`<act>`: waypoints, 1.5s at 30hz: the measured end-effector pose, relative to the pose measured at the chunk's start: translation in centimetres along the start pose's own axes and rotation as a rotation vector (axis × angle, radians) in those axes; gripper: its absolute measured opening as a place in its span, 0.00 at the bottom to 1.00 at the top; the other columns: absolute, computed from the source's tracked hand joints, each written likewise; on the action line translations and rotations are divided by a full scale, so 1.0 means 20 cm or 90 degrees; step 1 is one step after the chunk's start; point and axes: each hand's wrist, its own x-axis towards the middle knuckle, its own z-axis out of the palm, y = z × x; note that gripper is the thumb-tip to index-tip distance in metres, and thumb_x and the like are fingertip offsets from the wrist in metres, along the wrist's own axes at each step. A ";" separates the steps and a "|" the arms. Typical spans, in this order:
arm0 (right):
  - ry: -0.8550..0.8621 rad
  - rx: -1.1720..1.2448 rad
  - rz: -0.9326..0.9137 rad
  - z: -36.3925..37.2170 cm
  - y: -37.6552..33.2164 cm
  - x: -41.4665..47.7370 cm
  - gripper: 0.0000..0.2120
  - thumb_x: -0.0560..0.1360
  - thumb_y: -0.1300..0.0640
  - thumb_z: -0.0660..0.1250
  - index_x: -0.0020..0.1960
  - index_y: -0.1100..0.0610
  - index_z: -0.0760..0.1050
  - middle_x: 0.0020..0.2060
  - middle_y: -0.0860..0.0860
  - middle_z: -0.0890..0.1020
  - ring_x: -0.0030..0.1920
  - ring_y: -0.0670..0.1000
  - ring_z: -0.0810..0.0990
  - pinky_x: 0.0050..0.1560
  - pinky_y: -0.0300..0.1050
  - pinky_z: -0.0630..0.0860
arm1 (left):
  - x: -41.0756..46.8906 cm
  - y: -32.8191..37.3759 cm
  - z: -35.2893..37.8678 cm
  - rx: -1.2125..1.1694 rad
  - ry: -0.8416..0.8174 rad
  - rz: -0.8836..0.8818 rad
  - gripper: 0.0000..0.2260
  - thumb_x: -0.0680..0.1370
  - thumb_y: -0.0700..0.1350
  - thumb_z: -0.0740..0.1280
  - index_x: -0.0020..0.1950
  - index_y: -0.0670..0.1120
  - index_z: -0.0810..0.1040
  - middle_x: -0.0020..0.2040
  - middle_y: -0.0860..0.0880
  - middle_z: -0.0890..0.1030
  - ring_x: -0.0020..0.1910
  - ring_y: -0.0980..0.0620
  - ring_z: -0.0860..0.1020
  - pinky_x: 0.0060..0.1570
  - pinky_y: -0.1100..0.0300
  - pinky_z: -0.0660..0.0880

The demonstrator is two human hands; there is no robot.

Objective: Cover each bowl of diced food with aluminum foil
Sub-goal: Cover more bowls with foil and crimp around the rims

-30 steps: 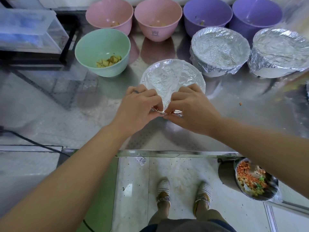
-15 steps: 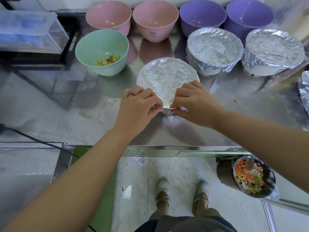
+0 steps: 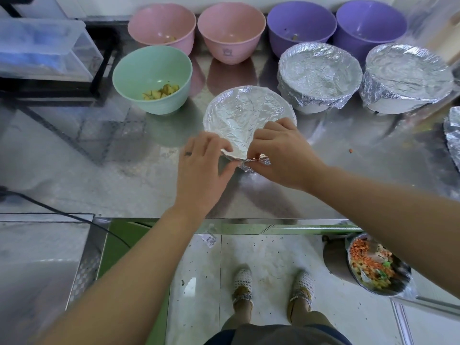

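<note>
A bowl wrapped in crinkled aluminum foil [image 3: 245, 110] stands mid-counter. My left hand [image 3: 202, 170] touches the foil's near-left edge with its fingertips, fingers fairly straight and the thumb near the rim. My right hand [image 3: 281, 155] pinches a fold of foil at the bowl's near rim. Two more foil-covered bowls stand to the right, one [image 3: 319, 75] nearer and one [image 3: 408, 78] farther. An uncovered green bowl [image 3: 151, 78] holds diced yellow food. Behind it stand two pink bowls [image 3: 161, 27] [image 3: 231, 31] and two purple bowls [image 3: 301, 27] [image 3: 371, 23], all uncovered.
The steel counter [image 3: 124, 170] ends at a front edge just below my wrists. A clear plastic bin [image 3: 42, 51] sits at the far left. More foil [image 3: 453, 135] shows at the right edge. Below the counter on the right stands a metal bin of food scraps [image 3: 373, 265]. A black cable [image 3: 62, 212] crosses the left.
My left hand has loosened from its curled grip on the foil edge and its fingers have straightened. My right hand keeps pinching the foil at the near rim.
</note>
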 end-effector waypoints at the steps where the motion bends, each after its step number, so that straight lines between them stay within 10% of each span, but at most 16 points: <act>1: -0.006 0.005 0.008 0.00 0.00 0.01 0.06 0.71 0.52 0.71 0.37 0.52 0.79 0.35 0.47 0.77 0.39 0.55 0.76 0.49 0.47 0.63 | -0.05 0.03 0.00 -0.051 0.022 -0.066 0.12 0.74 0.45 0.76 0.51 0.46 0.75 0.51 0.47 0.77 0.51 0.47 0.74 0.52 0.53 0.71; 11: -0.050 0.059 0.073 -0.02 -0.03 0.05 0.06 0.68 0.50 0.71 0.35 0.51 0.78 0.32 0.44 0.77 0.39 0.53 0.75 0.47 0.42 0.58 | -0.15 0.34 0.18 -0.489 -0.023 -0.526 0.16 0.75 0.41 0.76 0.56 0.49 0.72 0.55 0.52 0.81 0.55 0.58 0.80 0.49 0.70 0.75; 21: -0.072 0.114 0.107 -0.01 -0.04 0.06 0.07 0.67 0.50 0.71 0.34 0.51 0.78 0.33 0.42 0.74 0.39 0.50 0.73 0.49 0.46 0.63 | -0.11 0.32 0.22 -0.549 0.012 -0.577 0.16 0.74 0.35 0.72 0.51 0.51 0.69 0.42 0.51 0.80 0.37 0.52 0.80 0.45 0.53 0.80; 45: -0.096 -0.027 -0.058 -0.02 -0.02 0.04 0.11 0.70 0.47 0.75 0.43 0.52 0.77 0.39 0.47 0.79 0.43 0.55 0.78 0.54 0.49 0.65 | -0.18 0.17 0.15 -0.290 0.025 -0.350 0.03 0.76 0.37 0.73 0.48 0.43 0.85 0.44 0.50 0.81 0.39 0.62 0.76 0.43 0.73 0.70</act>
